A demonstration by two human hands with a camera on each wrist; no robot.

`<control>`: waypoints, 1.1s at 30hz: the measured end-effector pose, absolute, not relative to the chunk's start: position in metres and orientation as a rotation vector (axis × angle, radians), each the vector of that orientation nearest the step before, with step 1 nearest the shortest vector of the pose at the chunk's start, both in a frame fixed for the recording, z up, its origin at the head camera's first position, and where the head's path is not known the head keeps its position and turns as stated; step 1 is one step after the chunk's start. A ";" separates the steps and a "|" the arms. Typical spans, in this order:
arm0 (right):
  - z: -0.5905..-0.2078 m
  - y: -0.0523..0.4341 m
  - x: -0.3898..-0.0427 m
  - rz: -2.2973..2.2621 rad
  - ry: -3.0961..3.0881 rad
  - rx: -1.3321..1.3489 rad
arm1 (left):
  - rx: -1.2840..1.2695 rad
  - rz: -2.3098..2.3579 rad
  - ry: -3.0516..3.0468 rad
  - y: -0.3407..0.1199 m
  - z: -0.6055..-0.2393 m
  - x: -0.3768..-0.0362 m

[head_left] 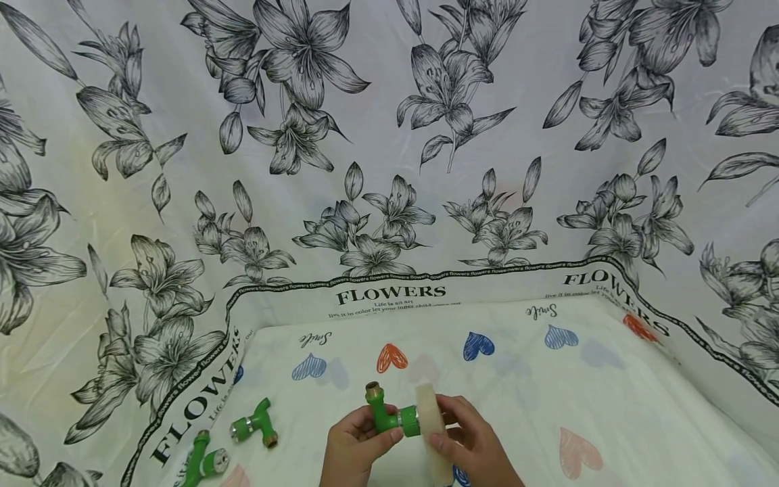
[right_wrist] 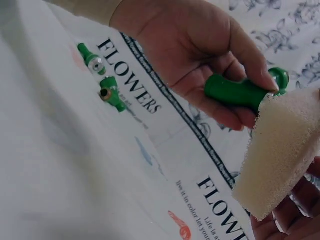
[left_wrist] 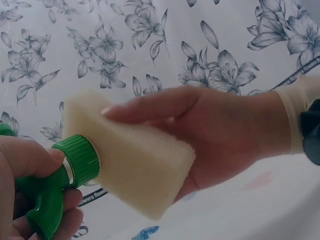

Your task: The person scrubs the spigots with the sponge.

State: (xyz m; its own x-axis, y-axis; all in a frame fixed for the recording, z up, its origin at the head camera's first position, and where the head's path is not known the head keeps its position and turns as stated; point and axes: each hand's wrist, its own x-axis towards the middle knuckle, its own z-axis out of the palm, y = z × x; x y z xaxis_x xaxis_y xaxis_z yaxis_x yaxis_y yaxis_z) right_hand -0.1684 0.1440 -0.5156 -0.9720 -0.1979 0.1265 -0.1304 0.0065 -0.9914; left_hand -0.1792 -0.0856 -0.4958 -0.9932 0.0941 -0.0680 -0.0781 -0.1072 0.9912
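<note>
1. A person's left hand (head_left: 356,443) grips a green plastic tap (head_left: 389,414) above the near edge of a cloth-covered table (head_left: 608,406), fingers curled round the tap's stem.
2. The tap's brass-coloured threaded end points up and away from the person; its ribbed green cap, ringed by a silver band, faces right.
3. The right hand (head_left: 471,443) holds a cream sponge (head_left: 431,423), pinched between thumb on top and fingers beneath, as the left wrist view shows.
4. The sponge's flat face touches the tap's ribbed cap, just right of the left hand.
5. Two more green taps lie on the table at near left, well apart from the hands: one (head_left: 255,424) with its brass end towards the near edge, another (head_left: 203,461) nearer the corner, partly cut off by the frame.
6. The table cloth is pale with coloured hearts; a white sheet (head_left: 389,169) printed with black lilies and the word "FLOWERS" hangs behind and along both sides.
</note>
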 end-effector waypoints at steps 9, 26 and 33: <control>-0.514 0.140 -0.165 -2.155 2.273 -0.573 | -0.004 2.286 2.007 -0.091 -0.501 -0.183; -0.516 0.141 -0.178 -2.103 2.308 -0.299 | 0.040 2.236 2.019 -0.091 -0.497 -0.177; -0.518 0.134 -0.172 -2.103 2.247 -0.455 | 0.007 2.354 1.944 -0.095 -0.505 -0.179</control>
